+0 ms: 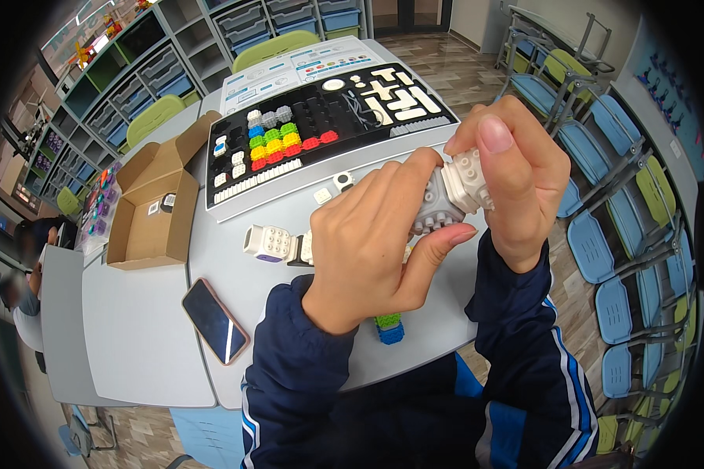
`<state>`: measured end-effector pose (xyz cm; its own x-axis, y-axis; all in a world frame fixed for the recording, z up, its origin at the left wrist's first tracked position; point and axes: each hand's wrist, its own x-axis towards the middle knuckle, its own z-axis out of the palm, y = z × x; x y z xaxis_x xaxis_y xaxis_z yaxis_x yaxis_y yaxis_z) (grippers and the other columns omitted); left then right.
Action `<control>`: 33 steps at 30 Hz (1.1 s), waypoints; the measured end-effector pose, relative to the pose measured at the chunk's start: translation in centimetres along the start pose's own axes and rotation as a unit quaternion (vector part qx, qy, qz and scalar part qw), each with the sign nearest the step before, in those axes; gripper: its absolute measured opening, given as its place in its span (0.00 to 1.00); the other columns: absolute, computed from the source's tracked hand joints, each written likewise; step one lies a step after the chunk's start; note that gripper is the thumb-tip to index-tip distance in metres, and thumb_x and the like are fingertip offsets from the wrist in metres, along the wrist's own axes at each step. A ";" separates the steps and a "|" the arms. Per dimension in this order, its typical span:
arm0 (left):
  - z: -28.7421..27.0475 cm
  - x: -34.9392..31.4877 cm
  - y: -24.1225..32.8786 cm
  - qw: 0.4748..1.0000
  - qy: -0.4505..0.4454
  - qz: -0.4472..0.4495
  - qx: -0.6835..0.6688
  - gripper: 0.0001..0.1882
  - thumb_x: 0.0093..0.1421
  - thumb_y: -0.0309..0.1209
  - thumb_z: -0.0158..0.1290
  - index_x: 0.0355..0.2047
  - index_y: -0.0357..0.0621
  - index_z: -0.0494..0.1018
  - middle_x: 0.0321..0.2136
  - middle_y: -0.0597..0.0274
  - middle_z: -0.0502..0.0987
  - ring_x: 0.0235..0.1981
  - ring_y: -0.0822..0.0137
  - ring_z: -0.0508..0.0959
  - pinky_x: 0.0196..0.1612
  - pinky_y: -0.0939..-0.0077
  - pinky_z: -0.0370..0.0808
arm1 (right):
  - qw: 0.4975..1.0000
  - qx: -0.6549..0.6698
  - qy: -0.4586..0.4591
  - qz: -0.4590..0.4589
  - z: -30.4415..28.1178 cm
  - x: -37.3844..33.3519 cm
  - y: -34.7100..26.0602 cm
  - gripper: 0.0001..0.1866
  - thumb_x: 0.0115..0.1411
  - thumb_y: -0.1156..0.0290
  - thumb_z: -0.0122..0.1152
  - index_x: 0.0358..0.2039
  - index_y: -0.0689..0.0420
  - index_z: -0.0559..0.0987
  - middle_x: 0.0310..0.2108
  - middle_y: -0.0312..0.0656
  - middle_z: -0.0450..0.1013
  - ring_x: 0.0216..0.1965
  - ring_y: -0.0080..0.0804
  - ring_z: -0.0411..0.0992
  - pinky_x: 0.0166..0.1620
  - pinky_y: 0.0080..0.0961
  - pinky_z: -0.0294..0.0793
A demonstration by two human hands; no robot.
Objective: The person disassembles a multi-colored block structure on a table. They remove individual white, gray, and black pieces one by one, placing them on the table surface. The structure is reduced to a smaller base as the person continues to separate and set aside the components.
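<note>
My left hand (368,242) is closed around a grey and white studded building-block assembly (438,205), its thumb underneath. With bent fingers and thumb, my right hand (520,176) grips the white studded block (468,178) at the assembly's upper right end. The two hands are close together above the table, and part of the assembly is hidden behind my fingers. Left of my left hand, a white studded piece (267,242) with a dark joint lies on the table. Below that hand shows a green and blue block stack (389,328), partly covered.
Beyond my hands stands a white-rimmed kit tray (235,205) with coloured blocks and white parts, a printed sheet (278,74) behind it. An open cardboard box (150,234) and a phone (215,320) lie to the left. Stacked blue chairs (590,246) line the right side.
</note>
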<state>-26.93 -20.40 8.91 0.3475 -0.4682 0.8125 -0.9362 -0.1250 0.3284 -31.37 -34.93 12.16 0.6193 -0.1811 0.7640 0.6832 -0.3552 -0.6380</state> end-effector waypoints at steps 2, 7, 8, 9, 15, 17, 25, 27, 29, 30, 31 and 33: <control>0.0 0.0 0.0 1.000 0.000 0.001 0.001 0.28 0.53 0.38 0.61 0.48 0.28 0.69 0.30 0.48 0.77 0.29 0.55 0.79 0.33 0.74 0.74 | 1.000 0.001 0.001 -0.001 0.1 0.0 0.0 0.17 0.62 0.62 0.49 0.24 0.63 0.73 0.21 0.38 0.69 0.22 0.17 0.59 0.26 0.17 0.55; 0.0 0.0 0.0 1.000 -0.001 0.000 0.001 0.28 0.53 0.38 0.61 0.47 0.28 0.70 0.31 0.47 0.77 0.29 0.55 0.80 0.34 0.74 0.74 | 1.000 0.001 0.003 0.003 0.0 0.0 0.0 0.18 0.62 0.61 0.49 0.23 0.63 0.73 0.21 0.37 0.68 0.21 0.17 0.59 0.26 0.17 0.55; 0.0 0.0 0.0 1.000 0.000 0.000 0.002 0.28 0.52 0.38 0.61 0.47 0.28 0.70 0.31 0.47 0.77 0.29 0.55 0.80 0.34 0.74 0.74 | 1.000 -0.004 0.003 0.002 0.0 -0.1 -0.1 0.17 0.62 0.62 0.49 0.24 0.63 0.73 0.21 0.37 0.69 0.21 0.17 0.59 0.26 0.17 0.55; 0.0 0.0 0.1 1.000 0.000 0.000 0.001 0.28 0.52 0.37 0.61 0.47 0.28 0.70 0.31 0.47 0.77 0.30 0.54 0.80 0.34 0.74 0.74 | 1.000 -0.010 0.003 0.001 -0.1 -0.1 -0.1 0.17 0.62 0.62 0.49 0.24 0.63 0.74 0.21 0.37 0.69 0.21 0.17 0.59 0.26 0.17 0.55; 0.8 0.1 -0.1 0.998 0.056 0.036 -0.001 0.26 0.51 0.40 0.61 0.44 0.33 0.71 0.23 0.56 0.71 0.20 0.59 0.73 0.22 0.73 0.68 | 0.984 -0.067 0.073 -0.148 0.1 -0.3 0.6 0.10 0.59 0.73 0.55 0.23 0.65 0.75 0.20 0.38 0.71 0.19 0.20 0.65 0.21 0.18 0.61; 0.6 0.0 -0.1 0.998 0.053 0.025 0.001 0.26 0.50 0.38 0.62 0.44 0.32 0.71 0.24 0.54 0.72 0.22 0.58 0.74 0.24 0.73 0.69 | 0.975 -0.098 0.091 -0.175 0.5 -0.4 0.9 0.12 0.60 0.71 0.53 0.23 0.67 0.75 0.21 0.42 0.72 0.19 0.21 0.65 0.22 0.19 0.60; -0.1 0.0 0.6 1.000 0.000 -0.007 -0.001 0.26 0.48 0.32 0.63 0.45 0.30 0.70 0.31 0.47 0.77 0.28 0.56 0.79 0.33 0.74 0.74 | 0.967 -0.103 0.142 -0.186 -0.7 -1.2 -0.7 0.18 0.62 0.65 0.45 0.26 0.70 0.73 0.22 0.50 0.70 0.22 0.28 0.65 0.26 0.21 0.62; -0.3 -0.1 0.5 1.000 -0.003 -0.012 0.002 0.26 0.49 0.32 0.63 0.46 0.30 0.70 0.30 0.48 0.77 0.28 0.57 0.79 0.33 0.74 0.74 | 0.975 -0.100 0.118 -0.158 -1.3 -1.4 -1.0 0.19 0.62 0.65 0.45 0.27 0.70 0.73 0.22 0.49 0.69 0.22 0.28 0.66 0.25 0.21 0.61; 0.1 -0.1 0.5 1.000 0.004 -0.018 -0.015 0.26 0.49 0.32 0.63 0.46 0.31 0.70 0.30 0.49 0.77 0.28 0.57 0.79 0.33 0.74 0.74 | 0.982 -0.132 0.065 -0.115 -2.2 -0.9 -1.5 0.18 0.61 0.63 0.49 0.29 0.69 0.75 0.23 0.46 0.70 0.22 0.25 0.65 0.25 0.20 0.61; 0.2 0.0 0.5 1.000 0.002 -0.020 -0.023 0.26 0.49 0.32 0.62 0.46 0.31 0.70 0.30 0.49 0.77 0.28 0.57 0.79 0.34 0.74 0.74 | 0.984 -0.149 0.037 -0.085 -2.6 -0.8 -1.8 0.18 0.60 0.62 0.52 0.30 0.68 0.76 0.23 0.44 0.71 0.22 0.23 0.65 0.25 0.19 0.60; 0.1 -0.1 0.4 0.999 0.000 -0.024 -0.026 0.26 0.49 0.33 0.62 0.46 0.31 0.70 0.30 0.49 0.77 0.29 0.56 0.79 0.34 0.74 0.74 | 0.985 -0.164 0.006 -0.056 -2.7 -0.6 -1.9 0.18 0.59 0.61 0.55 0.31 0.68 0.77 0.24 0.42 0.72 0.22 0.21 0.65 0.26 0.18 0.60; 0.3 -0.2 0.1 1.000 0.017 -0.010 -0.024 0.26 0.51 0.37 0.61 0.46 0.32 0.70 0.28 0.51 0.75 0.26 0.57 0.77 0.31 0.73 0.72 | 0.981 -0.168 -0.081 -0.050 -3.5 0.0 -1.1 0.21 0.55 0.57 0.61 0.33 0.67 0.77 0.23 0.40 0.72 0.21 0.20 0.66 0.25 0.17 0.61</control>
<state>-27.15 -20.58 8.66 0.3683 -0.4356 0.8213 -0.9258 -0.0910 0.3669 -33.53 -37.74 13.19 0.6279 0.0089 0.7782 0.5945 -0.6508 -0.4722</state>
